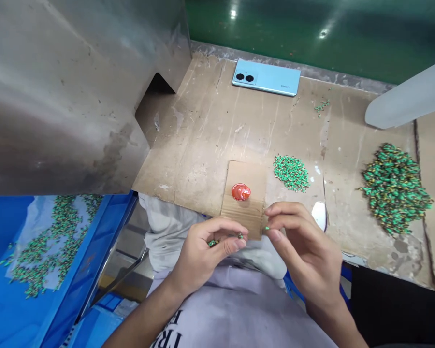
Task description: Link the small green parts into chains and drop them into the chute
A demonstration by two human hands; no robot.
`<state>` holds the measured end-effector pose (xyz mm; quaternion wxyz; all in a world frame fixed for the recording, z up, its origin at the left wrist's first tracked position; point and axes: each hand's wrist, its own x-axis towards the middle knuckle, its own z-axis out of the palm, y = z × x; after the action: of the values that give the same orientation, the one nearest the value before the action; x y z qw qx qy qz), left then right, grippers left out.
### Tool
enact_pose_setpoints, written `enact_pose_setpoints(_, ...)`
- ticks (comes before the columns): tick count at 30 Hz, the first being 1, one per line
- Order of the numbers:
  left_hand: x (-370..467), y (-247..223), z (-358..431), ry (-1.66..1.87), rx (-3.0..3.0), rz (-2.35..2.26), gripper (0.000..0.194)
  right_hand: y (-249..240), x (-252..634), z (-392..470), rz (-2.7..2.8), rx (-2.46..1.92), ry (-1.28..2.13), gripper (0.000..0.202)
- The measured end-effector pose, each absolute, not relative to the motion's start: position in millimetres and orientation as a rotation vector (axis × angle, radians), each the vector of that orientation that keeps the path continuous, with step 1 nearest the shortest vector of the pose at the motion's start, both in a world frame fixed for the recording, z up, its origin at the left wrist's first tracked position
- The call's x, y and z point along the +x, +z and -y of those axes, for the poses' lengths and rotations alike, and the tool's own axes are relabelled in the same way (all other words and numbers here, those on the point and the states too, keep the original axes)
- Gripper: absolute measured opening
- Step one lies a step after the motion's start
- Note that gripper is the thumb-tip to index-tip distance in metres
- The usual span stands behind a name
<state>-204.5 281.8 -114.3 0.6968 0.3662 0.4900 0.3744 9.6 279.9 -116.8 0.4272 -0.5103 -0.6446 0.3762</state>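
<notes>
My left hand (213, 249) is closed, thumb and forefinger pinching a small dark-and-gold part (240, 235). More small green parts (213, 242) show in its curled palm. Opposite, my right hand (304, 246) holds a tiny green piece (267, 228) between thumb and fingertips. Between and just beyond the hands lies a piece of cardboard (242, 220) at the table's near edge. On it sits a glossy red blob (241, 192) in a small round shape. A small heap of green pieces (291, 172) rests to the right of the cardboard.
A larger heap of green-and-gold parts (395, 188) lies at the right. A light blue phone (271, 79) lies at the back of the table (203, 145). A metal housing (76, 96) stands left, above a blue bin (7, 314) with similar parts. A white tube (409, 96) juts in at right.
</notes>
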Motion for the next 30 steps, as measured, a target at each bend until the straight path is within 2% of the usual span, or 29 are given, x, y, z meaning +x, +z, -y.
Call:
enact_pose_setpoints(4,-206.5,-116.7,-278.5,0.884,0.633,-0.966,0.02,-106.3,-6.1,-272.3,1.556,-1.195,1.068,0.013)
enact_pose_setpoints(11,-207.2,-117.1,-276.4,0.866,0.602,-0.931,0.011,-110.1,-13.6,-278.3,1.484,-1.178,1.116,0.013)
enact_pose_setpoints(16,-208.1,-117.6,-278.4,0.963,0.764,-0.973,0.005,-108.9,-14.7,-279.2,1.476,-1.205,1.173,0.011)
enact_pose_setpoints(23,-209.6,-110.7,-279.8,0.983,0.993,-1.098,0.015,-109.1,-14.5,-281.2,1.481,-1.154,1.307,0.01)
enact_pose_setpoints(30,-209.5,-112.2,-281.8,1.01,1.131,-1.135,0.011,-109.6,-12.1,-282.2,1.541,-1.141,1.318,0.012)
